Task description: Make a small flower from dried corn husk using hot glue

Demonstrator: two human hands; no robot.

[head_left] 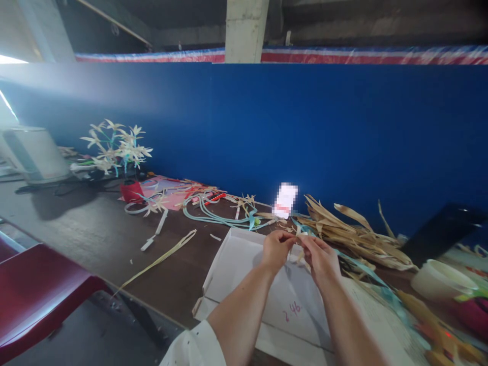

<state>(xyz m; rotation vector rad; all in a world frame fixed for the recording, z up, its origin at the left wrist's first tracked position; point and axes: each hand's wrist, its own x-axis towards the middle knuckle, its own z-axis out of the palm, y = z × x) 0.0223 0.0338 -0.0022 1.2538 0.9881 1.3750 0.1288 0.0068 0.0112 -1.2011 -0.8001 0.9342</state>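
My left hand and my right hand meet above a shallow white cardboard tray. Both pinch a small piece of pale dried leaf strip between their fingertips. The piece is small and partly hidden by the fingers. A light blue ribbon runs from near my right hand toward the right. A heap of dried straw-coloured leaves lies just behind my hands.
A bunch of pale leaf flowers stands in a red pot at the back left. Loops of light blue cord and loose strips lie on the dark table. A white bowl sits at the right, a red chair at the left.
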